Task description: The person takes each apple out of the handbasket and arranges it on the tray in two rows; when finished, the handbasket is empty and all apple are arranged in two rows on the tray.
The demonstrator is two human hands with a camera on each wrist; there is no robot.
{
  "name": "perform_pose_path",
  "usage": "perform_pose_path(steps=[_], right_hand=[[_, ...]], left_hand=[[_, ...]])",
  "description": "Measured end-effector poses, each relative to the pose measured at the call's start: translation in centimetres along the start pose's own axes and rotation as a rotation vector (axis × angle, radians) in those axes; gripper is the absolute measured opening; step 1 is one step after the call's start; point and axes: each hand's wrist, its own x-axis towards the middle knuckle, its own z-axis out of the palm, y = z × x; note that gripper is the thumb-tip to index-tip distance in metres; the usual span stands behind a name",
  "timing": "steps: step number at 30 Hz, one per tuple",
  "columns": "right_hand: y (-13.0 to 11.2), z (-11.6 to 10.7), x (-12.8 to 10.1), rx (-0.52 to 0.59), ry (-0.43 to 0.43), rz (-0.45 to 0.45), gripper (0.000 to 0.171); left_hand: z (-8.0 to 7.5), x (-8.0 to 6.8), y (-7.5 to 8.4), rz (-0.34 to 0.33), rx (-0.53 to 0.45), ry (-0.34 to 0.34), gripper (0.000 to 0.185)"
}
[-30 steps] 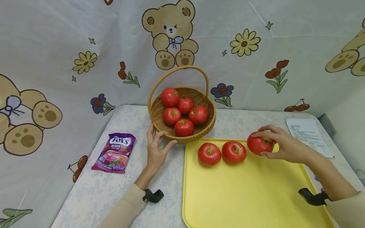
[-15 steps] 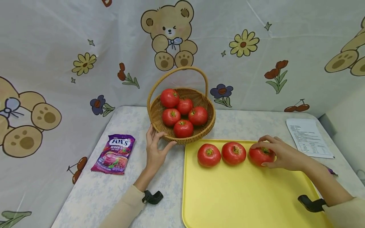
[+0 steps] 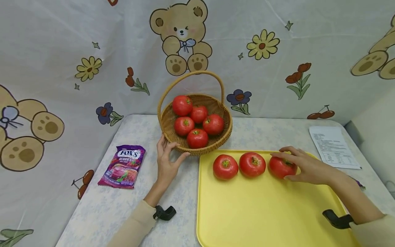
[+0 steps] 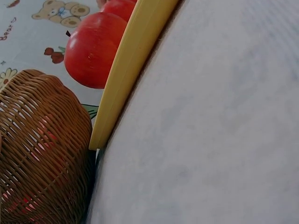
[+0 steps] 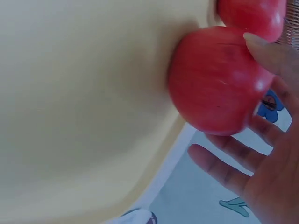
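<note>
In the head view my right hand (image 3: 303,166) is round the rightmost red tomato (image 3: 281,167) on the yellow tray (image 3: 262,212). My thumb touches this tomato (image 5: 217,79) in the right wrist view, some fingers lie behind it, and the others spread away from it. Two more tomatoes, the middle one (image 3: 252,164) and the left one (image 3: 225,167), stand in a row beside it. My left hand (image 3: 168,168) holds the lower left rim of a wicker basket (image 3: 213,148), in which several tomatoes (image 3: 197,138) lie. The left wrist view shows the basket (image 4: 44,154) but not the hand.
A purple candy bag (image 3: 123,167) lies on the table left of my left hand. A printed paper sheet (image 3: 334,147) is at the back right. Behind the basket rises a cloth backdrop (image 3: 222,20) with printed bears and flowers.
My right hand has lowered the rightmost tomato onto the tray, in line with the other two. Over the last half second it has hardly moved. The left hand stays at the basket.
</note>
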Motion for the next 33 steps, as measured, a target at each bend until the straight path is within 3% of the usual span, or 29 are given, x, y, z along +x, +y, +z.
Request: perform_pose_path(steps=[4, 10, 16, 21, 28, 33], right_hand=[[-0.5, -1.2, 0.4, 0.033, -0.023, 0.033, 0.076], [-2.2, -3.5, 2.5, 0.007, 0.055, -0.014, 0.074], [-5.2, -4.1, 7.4, 0.01, 0.089, -0.074, 0.064], [-7.5, -3.3, 11.5, 0.029, 0.083, -0.149, 0.056], [-8.8, -2.6, 16.4, 0.055, 0.098, -0.323, 0.053], [-9.4, -2.5, 20.1, 0.087, 0.083, -0.327, 0.056]], left_hand=[[-0.1, 0.2, 0.0, 0.003, 0.004, -0.005, 0.038], [0.4, 0.1, -1.6, 0.008, 0.029, -0.004, 0.04], [0.3, -0.4, -3.4, 0.01, 0.042, 0.002, 0.044], [0.2, -0.5, -3.7, 0.018, 0.033, -0.008, 0.042], [0.3, -0.6, -3.6, 0.02, 0.039, -0.012, 0.04], [0.2, -0.5, -3.7, 0.032, 0.042, -0.008, 0.041]])
